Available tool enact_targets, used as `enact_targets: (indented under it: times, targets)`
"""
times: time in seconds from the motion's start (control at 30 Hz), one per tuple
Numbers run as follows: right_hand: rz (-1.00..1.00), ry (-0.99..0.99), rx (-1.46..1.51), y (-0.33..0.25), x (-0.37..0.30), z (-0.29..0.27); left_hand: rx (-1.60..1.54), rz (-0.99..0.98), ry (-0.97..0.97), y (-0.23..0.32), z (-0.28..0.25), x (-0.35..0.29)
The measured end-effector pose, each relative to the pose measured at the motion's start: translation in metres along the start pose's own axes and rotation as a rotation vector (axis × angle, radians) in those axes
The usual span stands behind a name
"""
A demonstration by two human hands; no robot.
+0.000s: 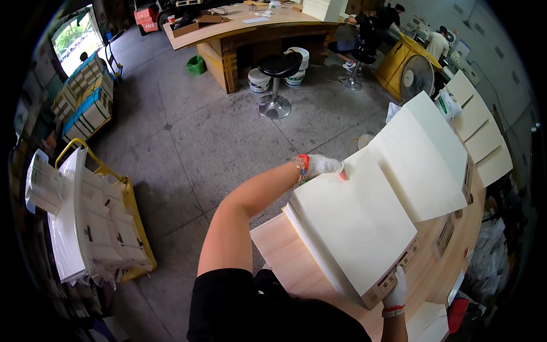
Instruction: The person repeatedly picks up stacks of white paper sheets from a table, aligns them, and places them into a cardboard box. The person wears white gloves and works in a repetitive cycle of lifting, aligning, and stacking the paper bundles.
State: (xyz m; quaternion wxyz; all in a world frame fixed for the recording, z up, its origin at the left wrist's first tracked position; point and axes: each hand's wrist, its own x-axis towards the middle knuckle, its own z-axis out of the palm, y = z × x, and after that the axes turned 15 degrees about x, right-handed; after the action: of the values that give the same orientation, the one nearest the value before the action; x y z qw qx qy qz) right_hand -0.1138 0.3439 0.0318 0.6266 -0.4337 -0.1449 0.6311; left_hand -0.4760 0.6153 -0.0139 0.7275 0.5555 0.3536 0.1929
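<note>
A thick stack of cream paper sheets (353, 228) lies on a wooden table (279, 245) in front of me. My left hand (322, 165), in a white glove, grips the stack's far corner. My right hand (396, 288), gloved too, holds the stack's near corner beside a label strip. A second stack of cream sheets (427, 154) lies just behind the first, partly overlapped by it.
More cream stacks (481, 134) line the right side. A yellow cart (134, 211) full of white printed bundles stands at left. Beyond are a black stool (277, 74), white buckets, a wooden desk (256, 28), a fan (415, 77) and seated people at the back right.
</note>
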Motion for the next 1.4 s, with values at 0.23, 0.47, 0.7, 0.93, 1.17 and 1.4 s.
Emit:
enact_targets:
  times: [0.23, 0.47, 0.7, 0.93, 1.17, 1.4]
  targets:
    - [-0.025, -0.037, -0.005, 0.007, 0.001, 0.001, 0.184, 0.029, -0.042, 0.023, 0.012, -0.019]
    - [0.084, -0.146, 0.156, 0.012, 0.022, -0.013, 0.736, 0.365, -0.105, 0.0, -0.031, -0.011]
    - [0.105, -0.027, 0.07, -0.004, 0.001, 0.005, 0.066, -0.173, 0.211, 0.018, 0.015, -0.092]
    - [0.133, -0.08, 0.147, 0.0, 0.0, 0.013, -0.08, -0.197, 0.277, 0.008, 0.026, -0.107]
    - [0.11, -0.027, 0.126, 0.005, 0.005, 0.008, -0.062, -0.196, 0.335, -0.005, 0.011, -0.101]
    - [-0.357, 0.159, -0.09, 0.015, 0.002, -0.033, -0.128, -0.098, 0.342, -0.008, 0.015, -0.103]
